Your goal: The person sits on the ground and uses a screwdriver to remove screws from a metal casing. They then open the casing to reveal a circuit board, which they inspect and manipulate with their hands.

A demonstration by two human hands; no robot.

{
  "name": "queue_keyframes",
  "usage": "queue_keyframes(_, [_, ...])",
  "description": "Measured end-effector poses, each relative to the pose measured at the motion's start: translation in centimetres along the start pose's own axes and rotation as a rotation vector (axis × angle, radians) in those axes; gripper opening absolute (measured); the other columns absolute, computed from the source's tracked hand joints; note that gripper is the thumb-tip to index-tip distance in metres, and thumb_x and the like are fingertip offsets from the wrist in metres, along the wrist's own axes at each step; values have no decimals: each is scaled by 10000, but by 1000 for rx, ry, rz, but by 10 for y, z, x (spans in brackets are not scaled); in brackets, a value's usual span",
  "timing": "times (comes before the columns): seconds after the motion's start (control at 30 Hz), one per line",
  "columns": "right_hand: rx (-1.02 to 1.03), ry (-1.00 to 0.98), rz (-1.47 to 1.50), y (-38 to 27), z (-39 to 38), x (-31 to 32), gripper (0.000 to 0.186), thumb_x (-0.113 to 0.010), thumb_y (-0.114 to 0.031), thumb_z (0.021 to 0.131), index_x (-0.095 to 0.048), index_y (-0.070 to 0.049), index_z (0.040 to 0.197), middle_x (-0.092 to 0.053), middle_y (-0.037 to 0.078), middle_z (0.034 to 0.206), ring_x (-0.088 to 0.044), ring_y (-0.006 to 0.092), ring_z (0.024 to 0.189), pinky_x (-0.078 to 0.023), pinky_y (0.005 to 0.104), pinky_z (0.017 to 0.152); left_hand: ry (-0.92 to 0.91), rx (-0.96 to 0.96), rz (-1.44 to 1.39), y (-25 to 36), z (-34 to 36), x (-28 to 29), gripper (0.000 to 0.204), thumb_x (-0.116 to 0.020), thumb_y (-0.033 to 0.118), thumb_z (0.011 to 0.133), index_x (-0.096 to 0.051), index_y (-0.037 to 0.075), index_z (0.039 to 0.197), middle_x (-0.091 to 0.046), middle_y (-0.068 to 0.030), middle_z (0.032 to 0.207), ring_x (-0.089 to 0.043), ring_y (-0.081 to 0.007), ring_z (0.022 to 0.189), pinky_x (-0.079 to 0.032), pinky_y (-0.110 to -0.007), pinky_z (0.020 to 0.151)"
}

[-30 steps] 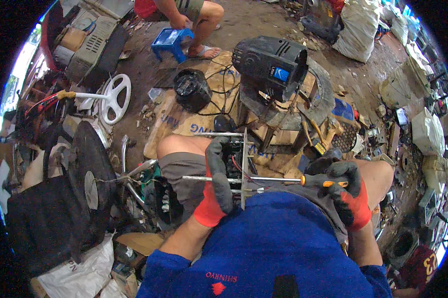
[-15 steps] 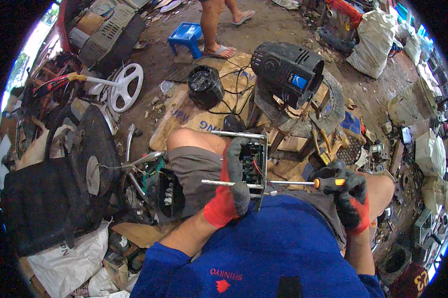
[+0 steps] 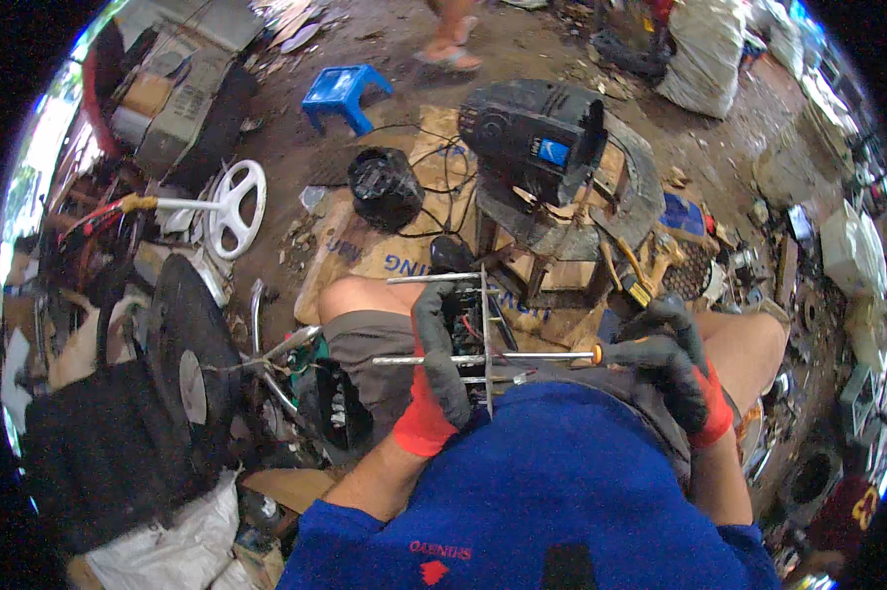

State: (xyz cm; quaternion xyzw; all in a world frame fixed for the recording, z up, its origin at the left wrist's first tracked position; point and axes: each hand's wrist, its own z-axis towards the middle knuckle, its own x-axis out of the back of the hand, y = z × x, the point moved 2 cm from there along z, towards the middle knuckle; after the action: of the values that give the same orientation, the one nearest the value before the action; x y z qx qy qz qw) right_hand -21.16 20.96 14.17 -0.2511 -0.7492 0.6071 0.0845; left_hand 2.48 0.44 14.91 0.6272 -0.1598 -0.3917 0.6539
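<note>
My left hand (image 3: 438, 369), in a grey and red glove, grips a metal-framed assembly (image 3: 481, 329) with rods, dark inner parts and thin wires above my lap. My gloved right hand (image 3: 675, 364) is closed around the orange and black handle of a screwdriver (image 3: 594, 353), whose long shaft runs leftward across the frame. Beyond them a black motor-like housing (image 3: 522, 133) rests on a grimy round stand (image 3: 625, 177) with pliers and other tools (image 3: 635, 285) on it. A black canister-like part (image 3: 384, 187) and loose cables sit on a wooden board (image 3: 384, 258).
A blue plastic stool (image 3: 345, 88) stands ahead, with another person's legs (image 3: 453, 39) past it. Left are a white spoked wheel (image 3: 235, 206), scrap housings (image 3: 158, 108) and a dark disc (image 3: 188, 344). White sacks (image 3: 704, 54) and mixed scrap (image 3: 847, 256) line the right.
The other person, first seated by the stool, has stood and stepped away. My left hand tilted the assembly and turned it back; my right hand has shifted slightly on the screwdriver.
</note>
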Motion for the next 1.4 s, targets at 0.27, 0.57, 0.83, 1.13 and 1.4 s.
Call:
queue_keyframes(0.27, [219, -50, -171, 20, -5, 24, 498, -662, -398, 953, -550, -63, 1303, -577, 79, 1242, -550, 198, 1135, -449, 351, 993, 217, 25, 80, -31, -1, -10, 714, -484, 614, 993, -364, 64, 1432, -496, -40, 1170, -514, -112, 940, -494, -275, 804])
queue_keyframes(0.57, [117, -177, -90, -7, 1, 10, 584, -706, -418, 902, -529, -44, 1314, -564, 57, 1246, -542, 181, 1185, -435, 337, 1023, 243, 85, 125, -37, -1, 8, 706, -493, 595, 988, -370, 57, 1428, -502, -51, 1187, -524, -124, 966, -494, -281, 837])
queue_keyframes(0.83, [-140, -66, -112, -3, -2, 14, 519, -721, -336, 904, -555, -42, 1299, -550, 79, 1303, -535, 189, 1195, -426, 358, 1038, 187, 92, 142, -25, -4, 3, 699, -501, 578, 983, -375, 50, 1423, -508, -60, 1202, -533, -135, 989, -494, -287, 867])
queue_keyframes(1.13, [-55, -152, -268, -20, 12, 3, 482, -621, -333, 971, -553, -16, 1328, -552, 111, 1335, -521, 212, 1229, -418, 370, 1062, 293, 127, 66, -44, 0, 9, 646, -485, 511, 1007, -369, 45, 1438, -508, -84, 1276, -537, -178, 1114, -467, -325, 987])
queue_keyframes(1.4, [21, -206, -248, -12, 4, 14, 585, -803, -201, 783, -587, -28, 1298, -543, 89, 1362, -556, 221, 1233, -418, 385, 1081, 280, 119, 201, -37, -2, 8, 614, -462, 486, 1024, -370, 41, 1438, -505, -92, 1293, -526, -193, 1164, -444, -340, 1034])
